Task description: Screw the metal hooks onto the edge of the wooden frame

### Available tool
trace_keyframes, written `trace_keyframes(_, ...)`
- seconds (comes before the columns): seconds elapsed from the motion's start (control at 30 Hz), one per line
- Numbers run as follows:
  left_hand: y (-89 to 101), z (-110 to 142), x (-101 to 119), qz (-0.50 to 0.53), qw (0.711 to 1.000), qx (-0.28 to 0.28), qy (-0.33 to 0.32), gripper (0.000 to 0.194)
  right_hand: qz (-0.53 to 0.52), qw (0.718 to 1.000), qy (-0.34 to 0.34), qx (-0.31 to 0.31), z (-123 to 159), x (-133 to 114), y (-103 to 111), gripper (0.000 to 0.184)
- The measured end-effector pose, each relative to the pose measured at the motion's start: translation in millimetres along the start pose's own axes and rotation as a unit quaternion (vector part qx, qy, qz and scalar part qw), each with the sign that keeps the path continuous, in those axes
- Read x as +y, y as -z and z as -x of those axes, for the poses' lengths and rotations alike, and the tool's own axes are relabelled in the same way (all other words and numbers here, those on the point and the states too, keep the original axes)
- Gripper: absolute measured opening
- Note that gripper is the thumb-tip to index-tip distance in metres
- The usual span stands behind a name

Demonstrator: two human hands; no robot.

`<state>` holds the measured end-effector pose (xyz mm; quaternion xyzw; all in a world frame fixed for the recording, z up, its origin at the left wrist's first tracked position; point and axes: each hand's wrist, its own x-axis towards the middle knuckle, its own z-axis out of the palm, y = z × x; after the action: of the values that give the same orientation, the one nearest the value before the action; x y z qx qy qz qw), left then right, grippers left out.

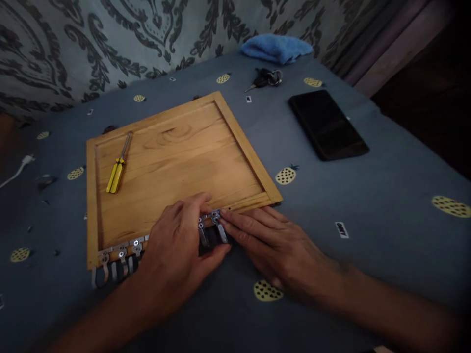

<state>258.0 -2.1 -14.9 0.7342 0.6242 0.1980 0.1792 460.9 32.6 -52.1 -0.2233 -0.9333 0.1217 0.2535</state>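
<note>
A framed wooden panel point(184, 162) lies on the cloth, with a metal hook rail point(137, 243) along its near edge. Screws with cross heads show on the rail, and several hooks hang past the edge. My left hand point(176, 240) is closed around the rail's middle, hiding part of it, its thumb below a hook and its fingers above. My right hand point(268, 240) has its fingers pressed together, their tips at the rail's right end; what lies under them is partly hidden. On the panel's left side rests a screwdriver point(118, 169) with a yellow handle.
To the right lies a black phone point(329, 125). Keys point(267, 77) and a folded blue cloth point(277, 48) are at the back. Small dark bits point(46, 181) and a white cable point(20, 169) are on the left. A patterned wall point(147, 39) bounds the far side.
</note>
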Motion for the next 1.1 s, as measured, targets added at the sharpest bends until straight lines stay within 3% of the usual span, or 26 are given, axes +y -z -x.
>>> trace_keyframes(0.77,2.0,1.5,-1.4,0.009,1.0,0.001,-0.009,0.061,-0.008,1.0,0.0,-0.011,-3.4,-0.2,4.3,0.034)
trace_keyframes(1.1,-0.2,1.2,-3.5,0.022,1.0,0.001,-0.013,0.061,-0.01,1.0,-0.002,0.025,-5.1,-1.1,0.7,0.032)
